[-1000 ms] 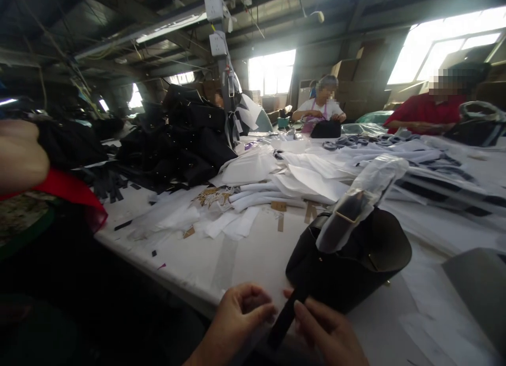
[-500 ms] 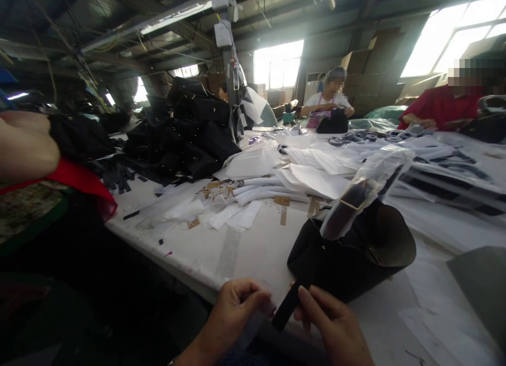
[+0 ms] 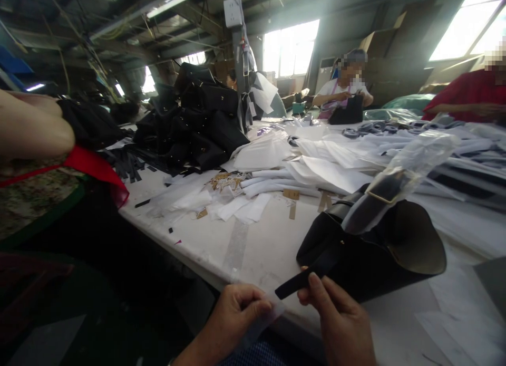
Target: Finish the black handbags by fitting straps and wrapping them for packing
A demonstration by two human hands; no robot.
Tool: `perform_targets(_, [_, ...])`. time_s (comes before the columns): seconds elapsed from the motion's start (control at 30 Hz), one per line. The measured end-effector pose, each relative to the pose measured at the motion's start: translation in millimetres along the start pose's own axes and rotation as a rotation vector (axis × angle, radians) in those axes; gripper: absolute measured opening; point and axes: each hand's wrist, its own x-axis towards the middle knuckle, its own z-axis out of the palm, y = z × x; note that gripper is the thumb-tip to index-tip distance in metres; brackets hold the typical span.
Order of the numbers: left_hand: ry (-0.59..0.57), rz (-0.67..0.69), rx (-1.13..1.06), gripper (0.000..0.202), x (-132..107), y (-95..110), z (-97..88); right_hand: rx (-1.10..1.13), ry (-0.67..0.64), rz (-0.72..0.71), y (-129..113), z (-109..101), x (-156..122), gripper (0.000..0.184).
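Note:
At the table's near edge my right hand (image 3: 338, 316) pinches a flat black strap (image 3: 292, 284) between thumb and fingers; its free end points left. The strap's other end runs toward a black handbag (image 3: 367, 255) and blends into it. My left hand (image 3: 241, 313), just left of the strap's tip, is closed on a thin translucent plastic sleeve (image 3: 263, 321) that hangs down below the fingers. The handbag lies tilted on the table, its mouth open to the right. Its buckled handle (image 3: 379, 189) is wrapped in clear plastic.
White paper sheets (image 3: 264, 150) and brown tags (image 3: 291, 194) lie across the table (image 3: 205, 244). Black bags (image 3: 193, 123) are heaped at the back left. One person (image 3: 343, 86) handles a bag across the table; another in red (image 3: 462, 99) sits right. A co-worker's arm (image 3: 35, 123) is at left.
The strap has swung from slanting steeply down to nearly level, its tip now close to the plastic sleeve in my left hand. My view has shifted, so the handbag appears farther right.

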Motion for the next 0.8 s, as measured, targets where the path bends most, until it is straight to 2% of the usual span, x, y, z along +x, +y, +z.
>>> perform_targets(0.27, [0.001, -0.007, -0.052, 0.041, 3.5, 7.4, 6.0, -0.036, -0.056, 0.012, -7.6, 1.5, -1.9, 0.045])
perform_targets(0.47, [-0.023, -0.037, -0.173, 0.047, 12.9, 6.5, 26.5, -0.156, -0.044, -0.028, -2.5, -4.7, -0.9, 0.048])
perform_targets(0.6, [0.005, -0.083, -0.265, 0.048, 26.3, 13.3, 44.3, -0.159, -0.032, -0.109, 4.5, -12.5, 1.3, 0.047])
perform_targets(0.8, [-0.032, 0.050, -0.249, 0.042, 59.5, 40.5, 64.1, -0.073, 0.082, 0.018, 10.8, -23.7, -0.8, 0.067])
